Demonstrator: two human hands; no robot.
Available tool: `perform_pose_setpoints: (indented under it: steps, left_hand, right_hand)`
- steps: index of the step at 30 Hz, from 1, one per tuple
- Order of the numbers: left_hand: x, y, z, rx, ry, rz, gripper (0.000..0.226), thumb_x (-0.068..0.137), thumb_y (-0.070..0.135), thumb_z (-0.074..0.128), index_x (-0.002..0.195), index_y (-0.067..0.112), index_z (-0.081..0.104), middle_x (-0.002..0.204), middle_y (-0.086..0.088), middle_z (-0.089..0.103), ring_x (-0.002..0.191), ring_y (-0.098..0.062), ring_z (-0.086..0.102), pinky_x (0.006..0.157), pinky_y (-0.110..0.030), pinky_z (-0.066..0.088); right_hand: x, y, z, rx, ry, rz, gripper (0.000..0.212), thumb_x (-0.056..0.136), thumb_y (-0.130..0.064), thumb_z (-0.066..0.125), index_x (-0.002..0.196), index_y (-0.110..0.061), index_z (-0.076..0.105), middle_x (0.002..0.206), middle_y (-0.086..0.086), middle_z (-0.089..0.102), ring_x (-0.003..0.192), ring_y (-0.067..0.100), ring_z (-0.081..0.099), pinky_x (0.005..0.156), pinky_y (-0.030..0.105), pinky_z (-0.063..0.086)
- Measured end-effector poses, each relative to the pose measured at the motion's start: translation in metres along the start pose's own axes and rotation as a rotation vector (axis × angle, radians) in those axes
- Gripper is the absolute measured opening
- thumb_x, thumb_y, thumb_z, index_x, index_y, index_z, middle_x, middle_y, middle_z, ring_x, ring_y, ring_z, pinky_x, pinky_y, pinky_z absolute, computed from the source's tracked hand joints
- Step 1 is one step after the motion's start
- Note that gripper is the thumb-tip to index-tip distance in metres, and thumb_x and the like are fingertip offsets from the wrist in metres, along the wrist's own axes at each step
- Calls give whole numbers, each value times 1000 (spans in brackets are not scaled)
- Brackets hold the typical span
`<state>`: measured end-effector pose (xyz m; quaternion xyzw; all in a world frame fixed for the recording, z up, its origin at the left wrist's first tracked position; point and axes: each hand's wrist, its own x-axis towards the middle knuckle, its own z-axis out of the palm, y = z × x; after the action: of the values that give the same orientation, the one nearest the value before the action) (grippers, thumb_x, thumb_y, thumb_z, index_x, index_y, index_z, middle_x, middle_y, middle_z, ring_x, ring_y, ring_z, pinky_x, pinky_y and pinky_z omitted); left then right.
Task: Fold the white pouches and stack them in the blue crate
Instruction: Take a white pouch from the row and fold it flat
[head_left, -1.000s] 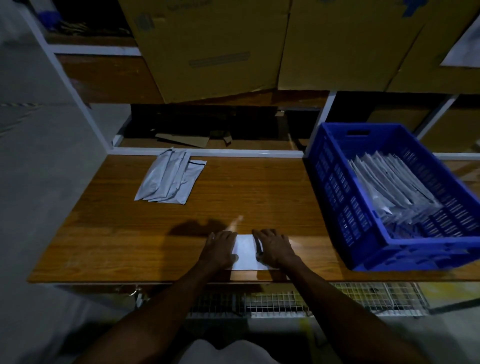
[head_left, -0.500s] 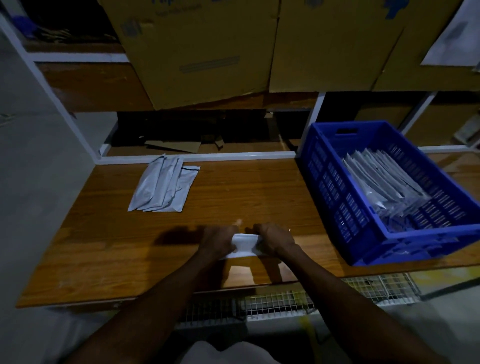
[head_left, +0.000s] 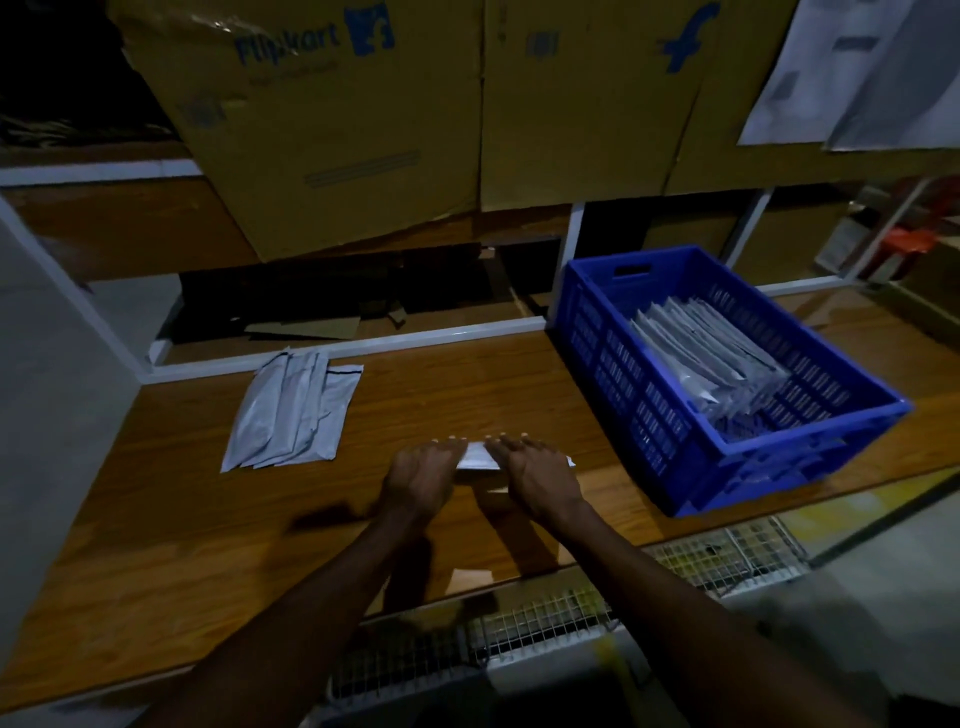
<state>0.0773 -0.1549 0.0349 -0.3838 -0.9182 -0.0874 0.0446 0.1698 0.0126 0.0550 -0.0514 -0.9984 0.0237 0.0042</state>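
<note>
Both hands, left hand (head_left: 420, 475) and right hand (head_left: 540, 475), now press flat on the folded white plastic pouch (head_left: 479, 457), which I had lifted half a second ago; it lies left of the blue slatted crate (head_left: 675, 426). I judge the crease set; crating comes next.

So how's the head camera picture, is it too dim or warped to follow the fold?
Head view: dim overall, with hard shadows beneath both forearms on the brown wooden table; the small white folded pouch under the left hand and right hand stays readable; wide-angle bending curves the blue plastic crate and the shelf frame at the edges.
</note>
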Motion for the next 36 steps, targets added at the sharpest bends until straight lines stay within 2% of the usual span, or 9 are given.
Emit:
perform_pose_setpoints:
  steps: [5, 10, 13, 17, 20, 24, 27, 31, 36]
  left_hand:
    - [18, 39, -39, -29, 141, 35, 52, 90, 26, 67, 140, 25, 52, 128, -4, 65, 115, -22, 61, 96, -39, 49]
    - [57, 82, -73, -83, 266, 91, 32, 93, 33, 63, 125, 33, 60, 103, 5, 69, 95, -14, 63, 83, -31, 52]
    - [89, 115, -96, -89, 266, 171, 28, 94, 21, 62, 121, 29, 64, 88, 6, 67, 77, -10, 62, 64, -23, 44]
    - [130, 158, -117, -95, 293, 284, 33, 86, 13, 68, 114, 29, 72, 93, 5, 74, 82, -12, 68, 66, -24, 47]
    - [161, 182, -125, -86, 270, 358, 24, 86, 21, 67, 108, 31, 72, 93, 8, 74, 82, -7, 68, 68, -18, 41]
    - [209, 213, -127, -35, 217, 405, 23, 83, 17, 68, 100, 32, 73, 90, 9, 74, 84, -14, 71, 70, -34, 57]
    - [245, 234, -122, 7, 165, 474, 27, 80, 12, 69, 98, 31, 75, 96, 8, 74, 92, -19, 69, 68, -34, 52]
    - [294, 251, -107, 52, 16, 559, 29, 83, 17, 70, 107, 33, 74, 113, 7, 69, 109, -20, 62, 78, -36, 49]
    - [349, 257, -86, 192, -151, 677, 33, 84, 22, 72, 116, 30, 70, 114, 6, 71, 106, -21, 64, 76, -33, 47]
  right_hand:
    - [-13, 23, -40, 29, 158, 23, 60, 93, -19, 63, 148, -21, 38, 141, 7, 56, 119, 28, 60, 91, 43, 54]
    - [-28, 68, -91, 41, 283, 95, 48, 94, -9, 56, 140, -22, 51, 121, 6, 67, 103, 23, 67, 84, 42, 57]
    - [-38, 103, -116, 49, 323, 153, 40, 91, -9, 56, 128, -24, 59, 109, 4, 70, 96, 25, 68, 71, 38, 53]
    - [-50, 148, -147, 37, 267, 218, 33, 92, -18, 55, 124, -22, 59, 110, 11, 67, 99, 34, 65, 71, 38, 46]
    - [-54, 181, -158, 34, 262, 274, 36, 89, -17, 56, 125, -22, 57, 109, 12, 67, 98, 36, 64, 69, 39, 44]
    - [-56, 221, -162, 91, 259, 346, 28, 89, -13, 54, 116, -20, 58, 97, 10, 64, 88, 37, 61, 61, 36, 34]
    - [-51, 248, -160, 130, 239, 395, 15, 88, -14, 53, 101, -18, 56, 88, 9, 60, 82, 36, 59, 59, 35, 33]
    - [-37, 276, -149, 239, 221, 464, 8, 86, -19, 53, 93, -18, 57, 84, 6, 56, 81, 34, 58, 61, 34, 34]
    - [-3, 299, -126, 430, 147, 546, 17, 89, -21, 57, 100, -11, 64, 92, 13, 63, 89, 35, 62, 65, 31, 39]
